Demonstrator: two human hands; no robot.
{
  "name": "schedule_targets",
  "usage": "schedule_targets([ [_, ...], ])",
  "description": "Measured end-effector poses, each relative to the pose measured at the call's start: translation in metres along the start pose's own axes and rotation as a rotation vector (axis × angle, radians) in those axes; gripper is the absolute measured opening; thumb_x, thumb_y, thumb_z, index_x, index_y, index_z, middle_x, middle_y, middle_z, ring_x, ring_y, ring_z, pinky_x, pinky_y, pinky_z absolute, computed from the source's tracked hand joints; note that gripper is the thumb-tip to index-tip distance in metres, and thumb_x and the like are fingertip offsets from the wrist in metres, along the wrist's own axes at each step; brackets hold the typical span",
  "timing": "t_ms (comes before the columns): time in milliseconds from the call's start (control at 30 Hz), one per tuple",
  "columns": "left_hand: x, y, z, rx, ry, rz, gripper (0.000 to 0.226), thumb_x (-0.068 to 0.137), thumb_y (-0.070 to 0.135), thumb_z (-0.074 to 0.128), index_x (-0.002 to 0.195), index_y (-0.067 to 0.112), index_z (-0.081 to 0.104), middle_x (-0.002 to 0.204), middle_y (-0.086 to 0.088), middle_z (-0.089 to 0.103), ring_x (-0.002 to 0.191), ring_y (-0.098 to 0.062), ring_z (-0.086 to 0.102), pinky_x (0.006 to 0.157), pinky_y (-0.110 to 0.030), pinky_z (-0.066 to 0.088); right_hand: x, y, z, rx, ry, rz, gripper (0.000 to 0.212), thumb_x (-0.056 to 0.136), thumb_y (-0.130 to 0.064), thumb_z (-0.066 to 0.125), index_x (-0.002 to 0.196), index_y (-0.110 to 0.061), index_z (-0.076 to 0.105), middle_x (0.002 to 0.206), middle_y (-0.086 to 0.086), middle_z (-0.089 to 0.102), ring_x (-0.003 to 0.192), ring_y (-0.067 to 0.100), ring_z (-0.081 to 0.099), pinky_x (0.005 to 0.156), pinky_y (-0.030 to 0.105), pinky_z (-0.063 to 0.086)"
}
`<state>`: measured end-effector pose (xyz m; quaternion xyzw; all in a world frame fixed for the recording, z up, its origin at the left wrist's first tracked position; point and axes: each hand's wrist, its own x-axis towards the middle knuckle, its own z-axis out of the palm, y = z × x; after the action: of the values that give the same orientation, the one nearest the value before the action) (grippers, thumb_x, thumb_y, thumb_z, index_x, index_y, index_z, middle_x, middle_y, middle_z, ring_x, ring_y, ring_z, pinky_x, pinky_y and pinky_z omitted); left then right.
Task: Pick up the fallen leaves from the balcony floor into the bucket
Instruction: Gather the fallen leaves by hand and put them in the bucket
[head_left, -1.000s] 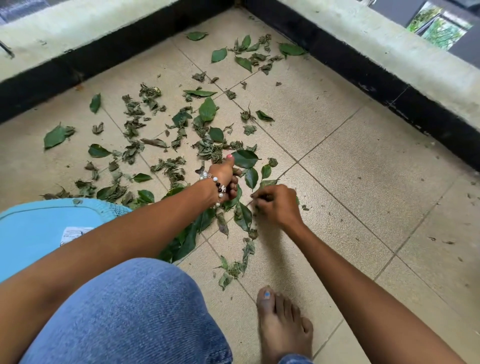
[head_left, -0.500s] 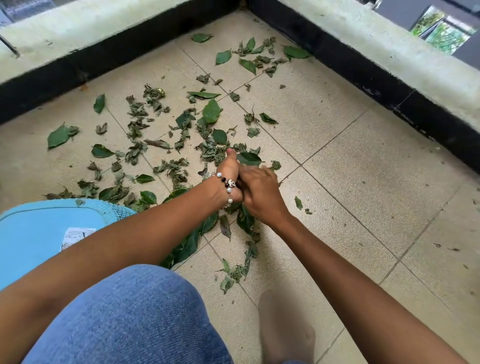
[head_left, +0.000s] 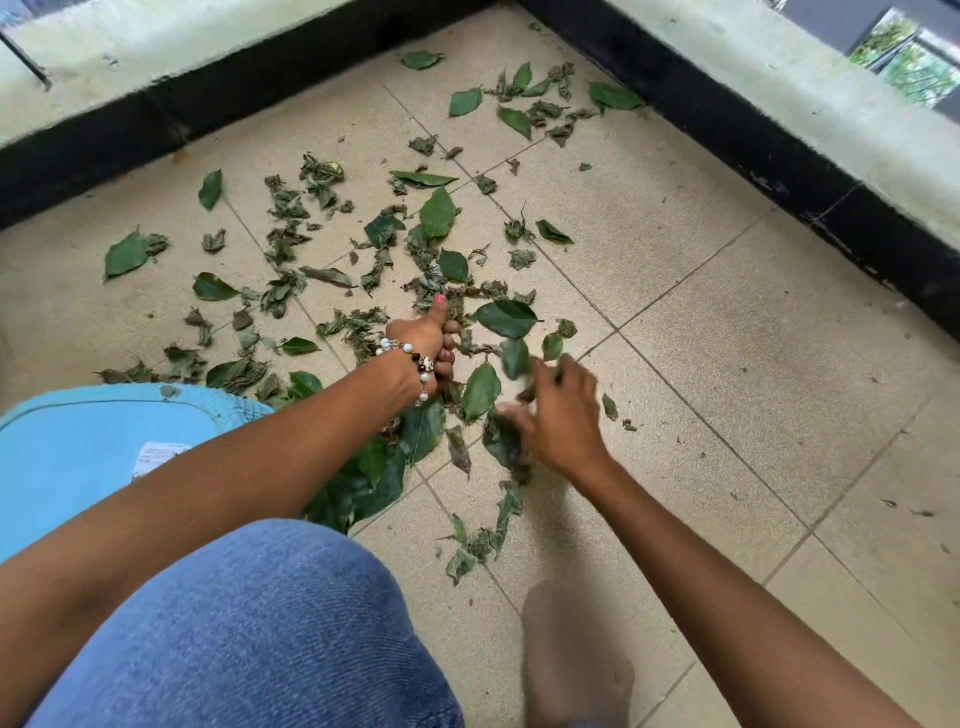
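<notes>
Green and dried leaves (head_left: 439, 213) lie scattered over the beige tiled balcony floor. My left hand (head_left: 426, 343), with a bead bracelet on the wrist, has its fingers curled round a bunch of leaves (head_left: 379, 473) that hangs under the wrist, thumb pointing up. Just to its right my right hand (head_left: 558, 415) is blurred, its fingers spread low over loose leaves near a large leaf (head_left: 480, 389). The light blue bucket (head_left: 78, 447) stands at the left, partly hidden behind my left forearm.
My knee in blue jeans (head_left: 249, 623) fills the lower left and my bare foot (head_left: 571, 649) rests on the tiles below the hands. A black-based low wall (head_left: 727, 130) borders the floor at the back and right. Bare tiles (head_left: 753, 389) stretch to the right.
My right hand came up against the left hand half a second ago and has since pulled away to the right, down over the loose leaves. The left hand stayed in place with its bunch.
</notes>
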<state>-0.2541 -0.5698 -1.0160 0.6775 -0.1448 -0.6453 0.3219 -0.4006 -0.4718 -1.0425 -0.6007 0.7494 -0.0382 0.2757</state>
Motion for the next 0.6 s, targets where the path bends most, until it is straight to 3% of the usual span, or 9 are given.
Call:
schedule_targets([
  [67, 0.004, -0.003, -0.001, -0.002, 0.014, 0.013, 0.042, 0.094, 0.042, 0.059, 0.069, 0.008, 0.057, 0.041, 0.004, 0.043, 0.028, -0.007, 0.029, 0.031, -0.011, 0.021, -0.013, -0.011, 0.012, -0.094, -0.039, -0.100, 0.081, 0.088, -0.049, 0.060, 0.152, -0.017, 0.020, 0.159, 0.019, 0.005, 0.146, 0.041, 0.003, 0.115, 0.045, 0.000],
  [133, 0.006, -0.005, 0.000, -0.003, 0.012, 0.021, 0.043, 0.094, 0.044, 0.058, 0.070, 0.008, 0.057, 0.042, 0.004, 0.043, 0.028, -0.007, 0.030, 0.031, -0.012, 0.021, -0.018, -0.020, 0.017, -0.151, -0.009, -0.180, 0.070, 0.091, -0.034, 0.063, 0.148, -0.011, 0.031, 0.156, 0.022, 0.019, 0.144, 0.038, 0.015, 0.119, 0.040, 0.014],
  [233, 0.005, -0.006, -0.001, 0.007, -0.002, 0.034, 0.042, 0.094, 0.044, 0.057, 0.071, 0.008, 0.058, 0.044, 0.004, 0.045, 0.028, -0.007, 0.031, 0.031, -0.014, 0.021, -0.013, -0.026, 0.013, -0.132, 0.082, -0.294, 0.058, 0.091, -0.018, 0.064, 0.143, -0.010, 0.038, 0.146, 0.018, 0.034, 0.131, 0.031, 0.034, 0.107, 0.036, 0.037],
  [300, 0.005, -0.005, -0.001, 0.002, -0.017, 0.038, 0.041, 0.095, 0.042, 0.057, 0.073, 0.007, 0.058, 0.047, 0.003, 0.045, 0.028, -0.007, 0.031, 0.032, -0.013, 0.022, -0.005, -0.026, 0.006, -0.129, 0.004, -0.350, 0.074, 0.088, -0.023, 0.067, 0.150, -0.019, 0.027, 0.156, 0.016, 0.019, 0.142, 0.034, 0.020, 0.114, 0.046, 0.030],
  [367, 0.004, -0.004, -0.002, -0.002, -0.010, 0.043, 0.041, 0.095, 0.041, 0.057, 0.073, 0.007, 0.059, 0.048, 0.002, 0.045, 0.028, -0.007, 0.031, 0.032, -0.013, 0.022, 0.001, -0.023, 0.001, -0.256, -0.192, -0.431, 0.086, 0.088, -0.034, 0.066, 0.154, -0.032, 0.011, 0.162, 0.009, -0.002, 0.147, 0.033, 0.000, 0.117, 0.058, 0.014],
  [433, 0.005, -0.004, -0.004, -0.012, -0.001, 0.041, 0.041, 0.095, 0.041, 0.057, 0.074, 0.006, 0.058, 0.048, 0.001, 0.044, 0.028, -0.007, 0.030, 0.033, -0.012, 0.021, 0.004, -0.019, -0.001, -0.436, -0.310, -0.530, 0.088, 0.090, -0.041, 0.062, 0.153, -0.037, 0.002, 0.162, 0.004, -0.013, 0.147, 0.031, -0.011, 0.116, 0.057, 0.005],
  [500, 0.006, -0.003, -0.004, -0.020, -0.002, 0.029, 0.041, 0.096, 0.041, 0.056, 0.074, 0.006, 0.057, 0.052, 0.000, 0.043, 0.028, -0.007, 0.030, 0.033, -0.012, 0.021, 0.006, -0.012, -0.004, -0.498, -0.338, -0.579, 0.081, 0.093, -0.033, 0.059, 0.154, -0.034, 0.006, 0.162, 0.001, -0.012, 0.148, 0.028, -0.012, 0.118, 0.052, 0.007],
  [600, 0.006, -0.004, -0.003, -0.004, 0.000, 0.021, 0.042, 0.096, 0.042, 0.055, 0.073, 0.007, 0.058, 0.053, -0.001, 0.046, 0.031, -0.008, 0.032, 0.033, -0.013, 0.023, 0.003, -0.001, -0.012, -0.439, -0.268, -0.619, 0.061, 0.096, -0.012, 0.051, 0.150, -0.029, 0.030, 0.162, 0.004, 0.011, 0.149, 0.026, 0.007, 0.113, 0.045, 0.032],
])
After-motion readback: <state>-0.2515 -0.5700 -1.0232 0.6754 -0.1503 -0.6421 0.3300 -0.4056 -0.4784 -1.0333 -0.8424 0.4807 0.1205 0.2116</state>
